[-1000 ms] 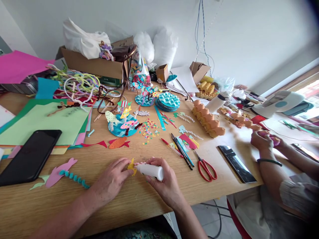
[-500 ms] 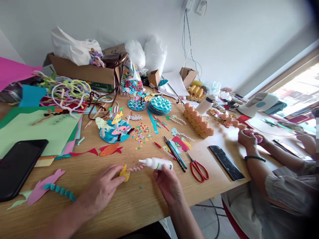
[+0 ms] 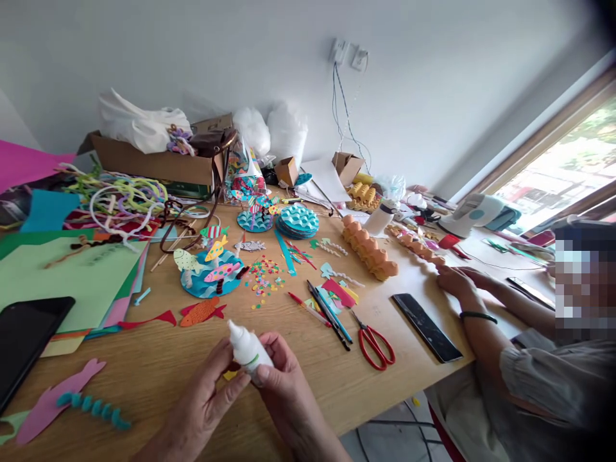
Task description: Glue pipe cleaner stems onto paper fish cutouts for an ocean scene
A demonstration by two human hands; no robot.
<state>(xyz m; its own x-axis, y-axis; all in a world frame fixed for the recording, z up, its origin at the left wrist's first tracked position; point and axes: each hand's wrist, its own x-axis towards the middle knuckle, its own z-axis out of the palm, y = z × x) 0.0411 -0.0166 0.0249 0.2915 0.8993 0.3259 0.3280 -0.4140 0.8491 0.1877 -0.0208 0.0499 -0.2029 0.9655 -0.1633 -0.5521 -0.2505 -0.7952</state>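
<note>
Bottle (image 3: 251, 353), white: nozzle tilted up, above the table (image 3: 144, 359), near its front edge. Right hand (image 3: 283, 380): fingers closed round the bottle. Left hand (image 3: 212, 388): against the bottle's left side; grip cannot be told. Yellow piece (image 3: 230, 375): mostly hidden, by left fingers. Scissors (image 3: 367, 330), red-handled: toward front edge, right of both hands.

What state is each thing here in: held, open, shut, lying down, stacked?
White bottle: in the right hand, tilted, nozzle up
Yellow piece: mostly hidden by the left hand
Red-handled scissors: lying flat, blades look shut
Phone beside the scissors: lying flat, dark
Large cardboard box: open, white bag on top
Turquoise discs: stacked
Pink fish cutout: lying flat
</note>
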